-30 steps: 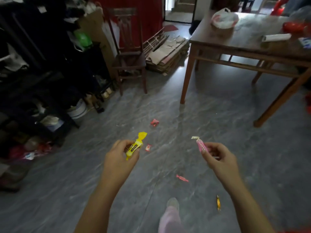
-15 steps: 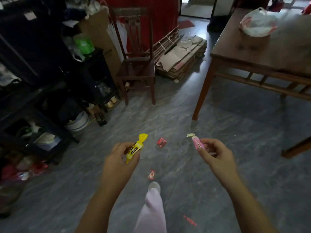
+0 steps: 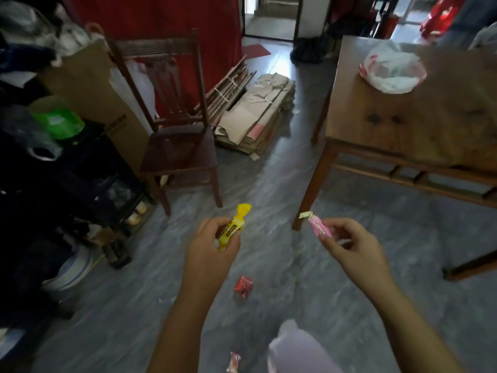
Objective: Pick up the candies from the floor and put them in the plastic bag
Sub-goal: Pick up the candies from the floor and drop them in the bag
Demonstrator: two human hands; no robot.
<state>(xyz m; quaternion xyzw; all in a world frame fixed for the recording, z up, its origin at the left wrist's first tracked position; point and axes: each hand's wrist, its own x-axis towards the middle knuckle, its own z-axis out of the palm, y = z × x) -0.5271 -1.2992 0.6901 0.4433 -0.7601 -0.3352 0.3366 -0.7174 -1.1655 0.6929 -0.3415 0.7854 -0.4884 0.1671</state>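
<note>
My left hand [image 3: 211, 246] grips a yellow wrapped candy [image 3: 233, 227], its twisted end sticking up. A pink wrapped candy [image 3: 317, 226] is pinched between the thumb and fingers of my right hand [image 3: 352, 249]. Both hands are held out in front of me above the grey floor. On the floor below them lies a red candy [image 3: 243, 286], and a pink-and-white candy [image 3: 233, 362] lies at the bottom edge. A white plastic bag [image 3: 392, 70] with red print sits open on the wooden table [image 3: 382, 122] at the upper right.
A wooden chair [image 3: 177, 146] stands ahead on the left beside dark cluttered shelves [image 3: 61, 170]. Flattened cardboard [image 3: 255, 117] is stacked behind it. The table leg [image 3: 314, 184] stands just beyond my right hand. My foot in a pale sock [image 3: 298, 351] is at the bottom.
I have walked forward toward the table; the table and bag are nearer and larger. The floor candies have slid down in view. Both hands keep hold of their candies.
</note>
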